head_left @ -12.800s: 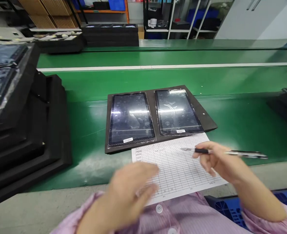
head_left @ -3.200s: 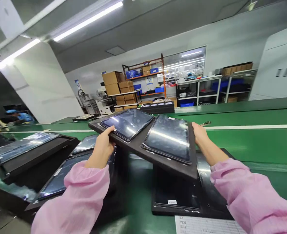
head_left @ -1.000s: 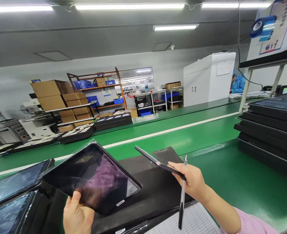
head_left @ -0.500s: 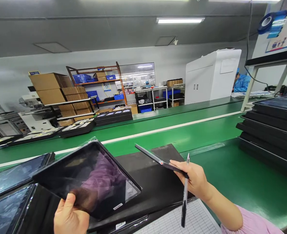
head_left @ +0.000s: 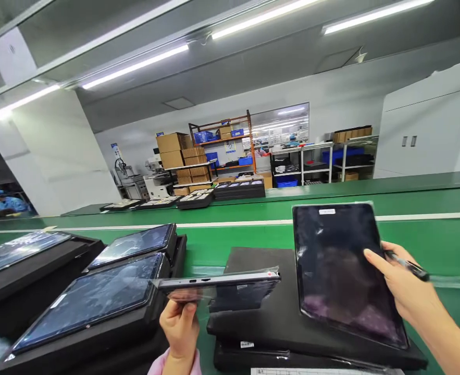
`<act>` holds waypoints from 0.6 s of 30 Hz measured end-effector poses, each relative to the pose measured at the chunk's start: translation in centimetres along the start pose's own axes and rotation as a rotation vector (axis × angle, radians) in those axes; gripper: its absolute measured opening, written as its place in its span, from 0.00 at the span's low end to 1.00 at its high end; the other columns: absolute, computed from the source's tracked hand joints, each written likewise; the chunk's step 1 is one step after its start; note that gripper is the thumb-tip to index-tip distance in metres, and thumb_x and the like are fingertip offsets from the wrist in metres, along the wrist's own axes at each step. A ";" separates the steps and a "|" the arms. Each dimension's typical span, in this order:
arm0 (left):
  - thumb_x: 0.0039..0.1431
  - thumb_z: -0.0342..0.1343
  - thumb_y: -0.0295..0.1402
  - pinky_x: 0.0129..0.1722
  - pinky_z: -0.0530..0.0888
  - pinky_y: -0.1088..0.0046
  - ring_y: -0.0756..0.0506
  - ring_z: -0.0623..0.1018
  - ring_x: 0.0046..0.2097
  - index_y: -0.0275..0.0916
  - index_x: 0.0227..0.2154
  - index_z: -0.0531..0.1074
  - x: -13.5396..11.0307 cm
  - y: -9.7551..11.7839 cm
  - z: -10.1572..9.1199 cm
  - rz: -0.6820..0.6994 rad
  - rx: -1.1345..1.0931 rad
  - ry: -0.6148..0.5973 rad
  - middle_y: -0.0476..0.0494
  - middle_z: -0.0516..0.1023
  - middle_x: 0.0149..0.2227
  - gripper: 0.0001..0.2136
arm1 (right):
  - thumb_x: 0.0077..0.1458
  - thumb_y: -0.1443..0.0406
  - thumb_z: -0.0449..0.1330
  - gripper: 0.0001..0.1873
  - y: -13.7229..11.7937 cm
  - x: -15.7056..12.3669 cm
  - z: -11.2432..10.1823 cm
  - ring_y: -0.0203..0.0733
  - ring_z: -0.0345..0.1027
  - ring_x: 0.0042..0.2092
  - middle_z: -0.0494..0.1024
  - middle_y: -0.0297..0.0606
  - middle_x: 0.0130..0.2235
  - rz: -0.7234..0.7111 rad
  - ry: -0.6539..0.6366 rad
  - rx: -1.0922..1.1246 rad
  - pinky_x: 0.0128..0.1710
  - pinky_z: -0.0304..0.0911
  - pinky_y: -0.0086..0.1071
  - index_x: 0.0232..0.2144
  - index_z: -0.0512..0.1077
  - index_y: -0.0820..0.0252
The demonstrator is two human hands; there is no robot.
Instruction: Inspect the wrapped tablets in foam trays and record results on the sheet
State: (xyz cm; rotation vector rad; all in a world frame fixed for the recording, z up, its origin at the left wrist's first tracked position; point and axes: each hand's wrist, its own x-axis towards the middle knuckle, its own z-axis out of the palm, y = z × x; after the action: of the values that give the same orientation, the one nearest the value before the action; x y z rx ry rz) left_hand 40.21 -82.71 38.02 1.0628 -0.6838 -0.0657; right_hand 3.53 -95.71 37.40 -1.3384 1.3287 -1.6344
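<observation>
My left hand [head_left: 181, 325] is closed on the lower side of a tablet [head_left: 218, 281] seen nearly edge-on, its thin silver side toward me and clear film sticking out at its corners. In my right hand [head_left: 407, 291] is a second tablet [head_left: 339, 265], raised upright with its dark, film-covered screen facing me and a small white label at its top. A pen [head_left: 411, 268] is also tucked in the right fingers. Below both hands lie stacked black foam trays [head_left: 269, 323]. The edge of a gridded paper sheet [head_left: 323, 371] shows at the bottom.
To the left, black foam trays hold more tablets [head_left: 104, 302]. Beyond them a green bench [head_left: 214, 221] with a white line runs across. Trays of parts [head_left: 196, 198] stand on its far side, before shelves, cartons and a white cabinet [head_left: 421, 130]. Another person [head_left: 9, 203] sits at far left.
The view has swung left. The left tablet has tipped from screen-facing to edge-on, while the right one has turned from edge-on to screen-facing. The pen now lies flatter in the right hand.
</observation>
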 end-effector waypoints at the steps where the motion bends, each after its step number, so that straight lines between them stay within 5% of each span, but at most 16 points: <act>1: 0.25 0.65 0.52 0.19 0.67 0.73 0.48 0.69 0.19 0.39 0.15 0.68 0.0 -0.1 -0.3 0.012 -0.002 -0.007 0.48 0.71 0.15 0.22 | 0.44 0.51 0.60 0.24 0.5 0.4 0.3 0.51 0.71 0.44 0.76 0.43 0.41 0.074 -0.027 0.092 0.40 0.69 0.39 0.41 0.64 0.55; 6: 0.25 0.65 0.54 0.17 0.66 0.74 0.48 0.68 0.18 0.38 0.14 0.68 0.4 -0.3 -1.1 0.058 -0.032 -0.027 0.49 0.70 0.14 0.23 | 0.39 0.54 0.61 0.21 2.3 1.1 1.0 0.53 0.74 0.37 0.79 0.44 0.34 0.328 -0.234 0.182 0.33 0.71 0.40 0.35 0.67 0.58; 13: 0.28 0.65 0.56 0.19 0.67 0.74 0.49 0.68 0.19 0.38 0.16 0.67 0.5 -0.4 -0.7 0.049 -0.162 -0.083 0.51 0.68 0.15 0.24 | 0.42 0.52 0.54 0.19 4.2 1.8 1.6 0.50 0.74 0.37 0.78 0.43 0.34 0.269 -0.317 -0.122 0.35 0.69 0.38 0.33 0.65 0.59; 18: 0.39 0.62 0.55 0.20 0.65 0.74 0.48 0.67 0.21 0.39 0.17 0.66 0.2 -0.2 -0.4 0.101 -0.226 -0.196 0.50 0.65 0.16 0.22 | 0.41 0.60 0.56 0.10 5.5 2.8 2.0 0.58 0.71 0.39 0.77 0.45 0.32 0.221 -0.271 -0.406 0.40 0.64 0.46 0.29 0.66 0.57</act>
State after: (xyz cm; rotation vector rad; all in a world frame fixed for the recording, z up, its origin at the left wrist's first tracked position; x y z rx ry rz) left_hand 40.67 -82.53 37.87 0.8102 -0.8849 -0.1578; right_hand 4.01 -100.44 32.99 -1.5158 1.6258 -1.0277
